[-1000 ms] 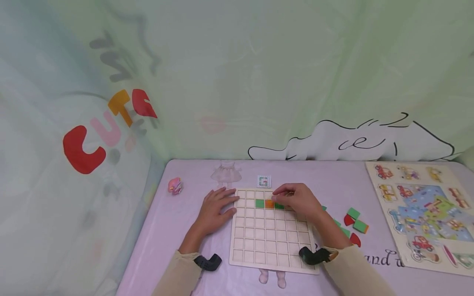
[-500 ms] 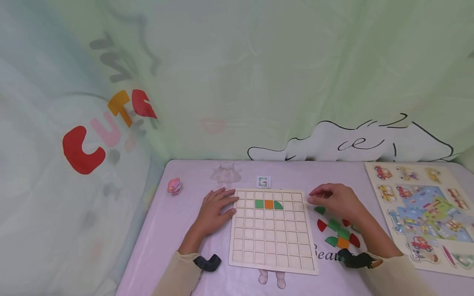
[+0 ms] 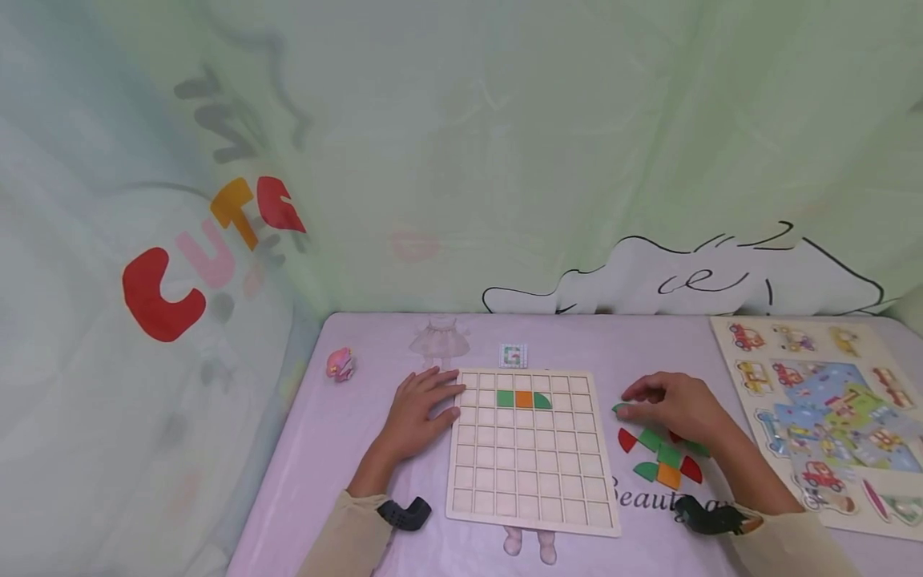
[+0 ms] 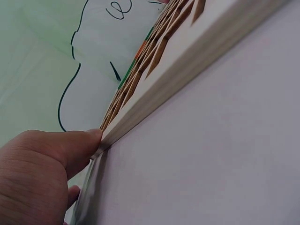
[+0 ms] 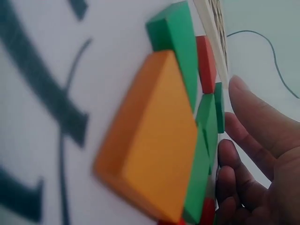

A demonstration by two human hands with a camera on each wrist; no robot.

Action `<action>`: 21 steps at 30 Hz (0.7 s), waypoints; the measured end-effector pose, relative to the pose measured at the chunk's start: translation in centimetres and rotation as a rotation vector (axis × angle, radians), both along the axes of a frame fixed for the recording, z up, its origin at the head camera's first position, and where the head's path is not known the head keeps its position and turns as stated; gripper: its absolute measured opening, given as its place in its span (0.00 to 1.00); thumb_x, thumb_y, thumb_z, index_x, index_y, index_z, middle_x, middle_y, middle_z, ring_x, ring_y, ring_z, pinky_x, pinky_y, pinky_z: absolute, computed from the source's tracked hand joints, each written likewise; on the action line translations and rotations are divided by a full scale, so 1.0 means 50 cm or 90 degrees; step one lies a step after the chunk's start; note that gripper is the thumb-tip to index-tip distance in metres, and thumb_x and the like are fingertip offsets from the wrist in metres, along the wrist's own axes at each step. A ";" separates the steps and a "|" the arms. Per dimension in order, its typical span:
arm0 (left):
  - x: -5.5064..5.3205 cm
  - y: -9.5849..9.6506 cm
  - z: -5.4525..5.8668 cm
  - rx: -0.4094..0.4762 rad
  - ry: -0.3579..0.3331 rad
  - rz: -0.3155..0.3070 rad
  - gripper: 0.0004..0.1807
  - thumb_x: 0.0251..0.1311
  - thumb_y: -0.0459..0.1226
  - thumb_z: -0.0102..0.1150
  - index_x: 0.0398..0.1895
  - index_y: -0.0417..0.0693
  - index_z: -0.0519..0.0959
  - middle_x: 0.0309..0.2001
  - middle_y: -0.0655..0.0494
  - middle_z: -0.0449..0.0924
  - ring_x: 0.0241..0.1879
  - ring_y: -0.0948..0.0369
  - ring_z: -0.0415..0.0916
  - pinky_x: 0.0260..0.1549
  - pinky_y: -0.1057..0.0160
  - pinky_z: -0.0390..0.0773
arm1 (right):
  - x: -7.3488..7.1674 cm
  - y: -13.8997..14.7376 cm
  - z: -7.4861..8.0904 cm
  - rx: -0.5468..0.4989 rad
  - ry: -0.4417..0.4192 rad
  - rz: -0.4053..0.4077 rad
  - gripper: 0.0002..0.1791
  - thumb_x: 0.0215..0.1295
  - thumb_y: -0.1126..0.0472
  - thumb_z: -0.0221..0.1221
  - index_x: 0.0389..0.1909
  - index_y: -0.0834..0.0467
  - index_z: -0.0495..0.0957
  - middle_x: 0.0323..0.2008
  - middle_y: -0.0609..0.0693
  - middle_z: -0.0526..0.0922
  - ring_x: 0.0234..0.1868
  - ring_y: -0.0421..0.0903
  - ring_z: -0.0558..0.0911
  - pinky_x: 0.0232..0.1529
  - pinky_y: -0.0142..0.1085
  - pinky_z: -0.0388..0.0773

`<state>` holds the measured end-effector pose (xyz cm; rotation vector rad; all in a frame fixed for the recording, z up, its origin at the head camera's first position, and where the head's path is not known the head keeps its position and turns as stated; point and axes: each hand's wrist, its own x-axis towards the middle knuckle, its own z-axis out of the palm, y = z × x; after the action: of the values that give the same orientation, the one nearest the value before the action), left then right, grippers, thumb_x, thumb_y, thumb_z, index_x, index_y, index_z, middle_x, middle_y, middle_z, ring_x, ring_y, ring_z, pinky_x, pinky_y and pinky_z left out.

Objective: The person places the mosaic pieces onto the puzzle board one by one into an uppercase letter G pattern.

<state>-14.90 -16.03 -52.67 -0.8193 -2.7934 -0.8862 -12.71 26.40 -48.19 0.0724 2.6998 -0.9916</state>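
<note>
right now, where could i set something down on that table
Bare lilac tabletop lies left of the left hand, below the pink figurine, and beyond the right hand, between the square pattern card and wooden vehicle puzzle. It's crowded between that puzzle and the pale wooden grid board: red, green and orange blocks.

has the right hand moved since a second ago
Yes, rightward: the right hand was over the wooden grid board; now it is beyond the board's right edge, at the loose coloured pieces.
</note>
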 end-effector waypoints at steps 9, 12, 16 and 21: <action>0.000 0.000 -0.003 -0.010 -0.014 0.006 0.22 0.69 0.47 0.59 0.64 0.57 0.80 0.72 0.56 0.73 0.76 0.47 0.62 0.75 0.35 0.53 | 0.001 0.007 0.005 0.003 -0.023 0.024 0.28 0.52 0.41 0.75 0.49 0.54 0.85 0.41 0.54 0.79 0.41 0.49 0.74 0.25 0.35 0.75; -0.002 -0.002 -0.007 -0.017 -0.016 0.007 0.22 0.70 0.48 0.58 0.65 0.57 0.80 0.72 0.57 0.72 0.76 0.48 0.61 0.75 0.36 0.52 | 0.001 0.009 0.006 -0.005 -0.030 0.027 0.28 0.52 0.42 0.75 0.50 0.54 0.84 0.41 0.54 0.78 0.40 0.49 0.75 0.26 0.34 0.76; -0.005 -0.003 -0.013 -0.028 -0.014 0.010 0.22 0.70 0.49 0.58 0.65 0.59 0.80 0.73 0.59 0.72 0.77 0.50 0.61 0.76 0.37 0.52 | -0.002 0.009 -0.001 -0.008 -0.033 0.019 0.27 0.52 0.44 0.76 0.49 0.54 0.84 0.41 0.55 0.77 0.41 0.50 0.74 0.26 0.35 0.77; -0.005 -0.003 -0.013 -0.026 -0.010 0.010 0.22 0.69 0.48 0.59 0.65 0.59 0.80 0.73 0.58 0.72 0.77 0.50 0.60 0.76 0.37 0.52 | -0.004 0.009 -0.004 -0.007 -0.031 0.009 0.24 0.52 0.46 0.76 0.47 0.54 0.84 0.40 0.55 0.76 0.40 0.50 0.74 0.24 0.35 0.74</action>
<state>-15.17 -16.17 -53.31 -0.7979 -2.8363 -0.8401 -12.91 26.88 -48.40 0.0743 2.6469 -0.9875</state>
